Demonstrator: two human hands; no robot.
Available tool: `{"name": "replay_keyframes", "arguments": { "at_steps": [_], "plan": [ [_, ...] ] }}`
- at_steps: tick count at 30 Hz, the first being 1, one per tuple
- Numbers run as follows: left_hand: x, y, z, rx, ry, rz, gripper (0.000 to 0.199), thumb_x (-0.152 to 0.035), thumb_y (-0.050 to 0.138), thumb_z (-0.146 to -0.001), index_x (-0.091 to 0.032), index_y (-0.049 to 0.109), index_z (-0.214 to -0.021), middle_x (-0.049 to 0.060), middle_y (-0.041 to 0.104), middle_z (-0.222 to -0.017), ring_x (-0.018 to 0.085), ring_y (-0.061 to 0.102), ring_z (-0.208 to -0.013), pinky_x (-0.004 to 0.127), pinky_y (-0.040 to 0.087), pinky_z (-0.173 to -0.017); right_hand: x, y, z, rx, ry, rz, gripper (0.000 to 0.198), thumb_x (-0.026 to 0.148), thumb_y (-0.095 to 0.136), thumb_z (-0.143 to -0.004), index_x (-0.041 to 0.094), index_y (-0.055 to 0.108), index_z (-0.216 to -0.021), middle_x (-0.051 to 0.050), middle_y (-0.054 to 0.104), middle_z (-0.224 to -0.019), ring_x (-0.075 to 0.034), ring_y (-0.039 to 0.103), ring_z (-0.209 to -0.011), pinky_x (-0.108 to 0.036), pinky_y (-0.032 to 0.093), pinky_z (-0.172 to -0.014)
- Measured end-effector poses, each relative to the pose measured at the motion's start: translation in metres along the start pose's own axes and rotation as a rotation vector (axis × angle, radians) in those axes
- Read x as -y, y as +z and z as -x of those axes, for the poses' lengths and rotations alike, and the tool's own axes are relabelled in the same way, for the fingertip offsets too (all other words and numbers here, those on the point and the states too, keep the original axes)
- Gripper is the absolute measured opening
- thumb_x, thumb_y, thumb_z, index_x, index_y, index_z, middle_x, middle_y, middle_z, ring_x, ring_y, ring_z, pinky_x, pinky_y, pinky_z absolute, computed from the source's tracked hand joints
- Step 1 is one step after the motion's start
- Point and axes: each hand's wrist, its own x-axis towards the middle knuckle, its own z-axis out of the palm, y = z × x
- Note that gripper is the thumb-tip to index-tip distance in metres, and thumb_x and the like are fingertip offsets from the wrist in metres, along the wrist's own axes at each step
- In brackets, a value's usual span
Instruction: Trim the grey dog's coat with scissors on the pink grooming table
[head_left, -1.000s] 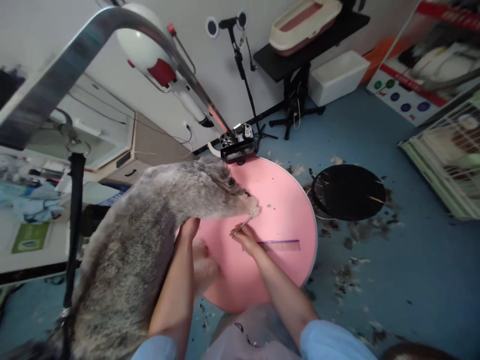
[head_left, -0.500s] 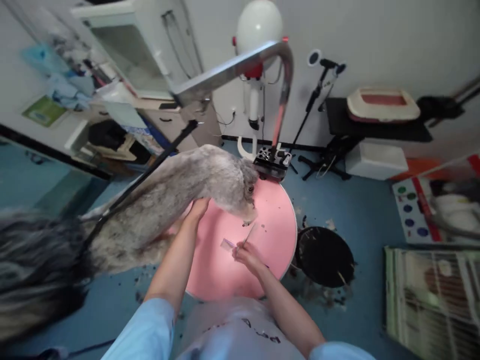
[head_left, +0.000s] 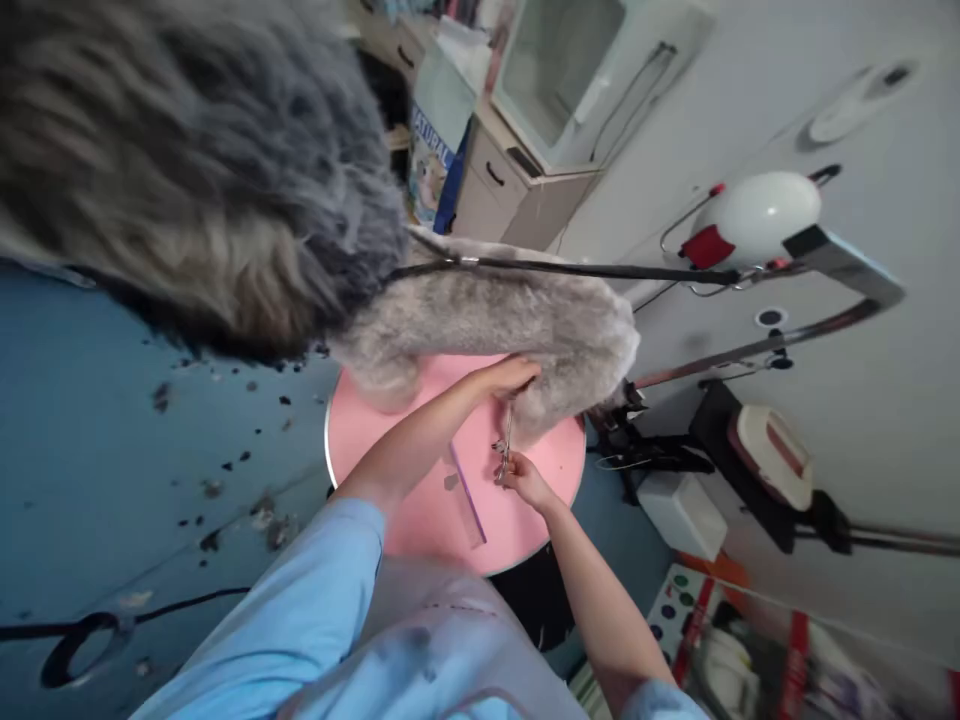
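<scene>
A grey dog [head_left: 487, 315] stands on a round pink grooming table [head_left: 405, 520], its shaggy head [head_left: 300, 170] large and blurred at upper left. A black strap [head_left: 600, 268] runs from its neck to the metal arm. My left hand [head_left: 514, 373] is closed around the front of a hind leg [head_left: 555, 390]; its fingertips are partly hidden in fur. Below it, my right hand [head_left: 527, 480] holds scissors [head_left: 508, 440] by the finger loops, blades pointing up beside that leg. A purple-edged comb [head_left: 466, 495] lies on the table, between my forearms.
The bent metal grooming arm [head_left: 772, 345] rises at right. Behind it, a white round-topped device [head_left: 772, 215] stands by the wall. A cabinet [head_left: 487, 190] is beyond the dog. Fur clippings [head_left: 270, 520] litter the blue floor. A black stand [head_left: 750, 470] carries a litter tray [head_left: 772, 455].
My view has swung round and the dog's head looms closer. My left hand is now at the hind leg. The scissors have turned upright beside it, and the comb lies away from my right hand.
</scene>
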Motion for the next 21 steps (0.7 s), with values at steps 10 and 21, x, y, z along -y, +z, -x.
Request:
{"name": "replay_keyframes", "arguments": {
  "at_steps": [10, 21],
  "plan": [
    [0.002, -0.010, 0.002, 0.055, 0.094, -0.098, 0.025, -0.021, 0.044, -0.081, -0.017, 0.043, -0.056, 0.001, 0.038, -0.047, 0.010, 0.031, -0.048, 0.030, 0.023, -0.049, 0.022, 0.008, -0.003, -0.044, -0.140, 0.018, 0.042, 0.027, 0.073, -0.067, 0.022, 0.053, -0.104, -0.002, 0.060, -0.083, -0.017, 0.057, -0.076, -0.034, 0.047, -0.073],
    [-0.010, -0.010, 0.001, 0.051, 0.074, -0.209, 0.032, -0.021, 0.041, -0.082, -0.019, 0.039, -0.050, 0.000, 0.037, -0.047, 0.010, 0.031, -0.048, 0.029, 0.023, -0.050, 0.025, 0.022, -0.009, -0.039, -0.234, -0.129, 0.040, 0.028, 0.077, -0.066, 0.023, 0.052, -0.097, 0.000, 0.056, -0.083, -0.015, 0.055, -0.075, -0.031, 0.048, -0.071]
  ]
}}
